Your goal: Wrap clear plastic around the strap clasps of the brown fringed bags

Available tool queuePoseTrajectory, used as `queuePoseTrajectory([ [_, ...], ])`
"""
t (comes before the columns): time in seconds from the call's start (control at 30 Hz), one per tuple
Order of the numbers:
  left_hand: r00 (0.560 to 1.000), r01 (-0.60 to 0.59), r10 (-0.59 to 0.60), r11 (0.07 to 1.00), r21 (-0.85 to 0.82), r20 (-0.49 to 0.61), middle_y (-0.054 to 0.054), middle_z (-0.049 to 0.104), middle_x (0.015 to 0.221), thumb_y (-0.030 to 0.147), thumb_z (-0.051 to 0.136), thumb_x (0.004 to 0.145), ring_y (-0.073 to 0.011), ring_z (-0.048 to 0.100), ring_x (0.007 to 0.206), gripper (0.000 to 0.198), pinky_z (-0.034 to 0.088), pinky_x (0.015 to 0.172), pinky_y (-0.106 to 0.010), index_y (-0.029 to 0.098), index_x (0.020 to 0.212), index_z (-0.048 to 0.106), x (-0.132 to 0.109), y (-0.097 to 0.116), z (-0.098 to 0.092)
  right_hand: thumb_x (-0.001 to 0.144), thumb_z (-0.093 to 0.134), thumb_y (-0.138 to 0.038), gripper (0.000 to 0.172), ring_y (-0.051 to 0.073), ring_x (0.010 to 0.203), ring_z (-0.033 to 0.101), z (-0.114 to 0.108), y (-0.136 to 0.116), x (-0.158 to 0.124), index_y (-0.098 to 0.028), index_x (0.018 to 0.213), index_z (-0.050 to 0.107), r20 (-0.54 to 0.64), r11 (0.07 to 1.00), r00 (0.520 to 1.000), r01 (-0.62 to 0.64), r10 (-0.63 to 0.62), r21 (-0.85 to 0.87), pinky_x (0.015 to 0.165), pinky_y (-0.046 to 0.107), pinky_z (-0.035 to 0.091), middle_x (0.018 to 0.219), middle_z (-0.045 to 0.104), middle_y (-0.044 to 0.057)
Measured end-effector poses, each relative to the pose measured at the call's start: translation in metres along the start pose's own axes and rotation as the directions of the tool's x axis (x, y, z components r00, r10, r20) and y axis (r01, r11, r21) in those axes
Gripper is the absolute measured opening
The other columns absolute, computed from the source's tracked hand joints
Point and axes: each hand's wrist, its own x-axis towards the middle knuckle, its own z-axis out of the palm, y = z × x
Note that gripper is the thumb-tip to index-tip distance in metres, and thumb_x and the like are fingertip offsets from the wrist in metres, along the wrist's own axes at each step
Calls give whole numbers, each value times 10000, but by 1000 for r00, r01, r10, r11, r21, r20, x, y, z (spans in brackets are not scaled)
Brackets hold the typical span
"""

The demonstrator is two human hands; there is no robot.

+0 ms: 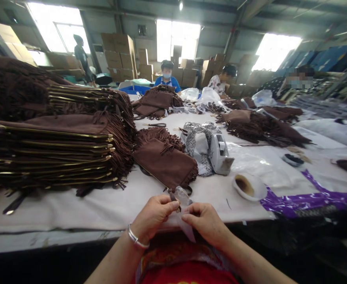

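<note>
Far-left stack: tall pile of flat brown suede fringed bags with gold edges [51, 154], on the white table [87, 209].
Left hand [154, 215]: near edge, silver bangle on the wrist, fingertips pinched closed on a small dark strap end [173, 197] and the clear plastic sleeve [182, 197].
Right hand [205, 221]: just right of it, fingers closed on the same sleeve.
Behind the hands: single brown fringed bag [164, 159], lying flat.
Right of that: grey tape dispenser [220, 154]; nearer, white tape roll [248, 186].
Far side: seated people working.
</note>
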Motion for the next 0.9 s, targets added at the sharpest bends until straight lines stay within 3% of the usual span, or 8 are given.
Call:
queuePoseTrajectory([
  [0.17,998,-1,1,1000,2,-60,71,423,517,444,722,676,-71,309,476,324,207,463,-234,150,640,588,1,-3,2,658,667,-281,176,100,535,478,9,-3,6,-107,682,678,50,996,998,-42,38,75,525,227,376,586,584,-11],
  [0.3,999,-20,21,1000,5,-47,60,438,544,477,714,686,-81,355,513,359,247,477,-224,144,643,586,2,-8,-2,626,679,-313,216,67,442,415,15,-6,12,-109,692,654,90,971,989,-135,119,197,428,200,313,520,537,-39],
  [0.4,1000,-11,11,994,-113,3,38,503,614,556,651,732,-106,452,565,411,378,540,-233,150,739,590,-5,-10,-5,627,675,-353,244,59,387,400,20,-5,16,-122,687,623,101,948,979,-198,178,248,381,186,286,462,510,-55],
  [0.5,993,110,-102,975,-193,53,-17,604,739,559,638,745,-154,566,654,429,476,619,-298,154,879,592,-16,-14,-8,655,655,-408,289,72,335,414,24,-2,21,-133,724,601,87,938,972,-233,218,256,347,183,298,409,518,-51],
  [0.57,986,168,-168,974,-155,10,-45,636,774,521,664,731,-183,604,694,403,493,626,-317,155,876,580,-21,-19,-9,667,650,-430,312,78,313,430,27,1,23,-138,754,585,74,931,968,-251,240,264,332,178,309,400,536,-41],
  [0.67,982,158,-168,982,-106,-90,-19,610,690,489,631,740,-182,588,634,328,493,582,-320,176,794,550,-18,-28,-11,672,662,-468,363,93,332,484,31,2,24,-142,797,566,87,904,957,-289,276,315,332,173,353,427,568,-23],
  [0.8,961,7,18,996,90,-277,30,512,562,371,577,748,-116,453,528,217,368,485,-229,179,653,542,-6,-32,-16,687,663,-519,402,97,387,538,35,2,23,-151,782,533,109,866,951,-308,289,394,310,172,377,577,619,2],
  [0.9,930,-13,79,983,182,-360,41,477,530,296,541,744,-103,425,501,175,328,462,-216,180,613,532,3,-28,-22,709,647,-474,352,77,372,523,40,3,25,-152,777,522,125,860,945,-328,303,391,273,158,322,685,643,16],
])
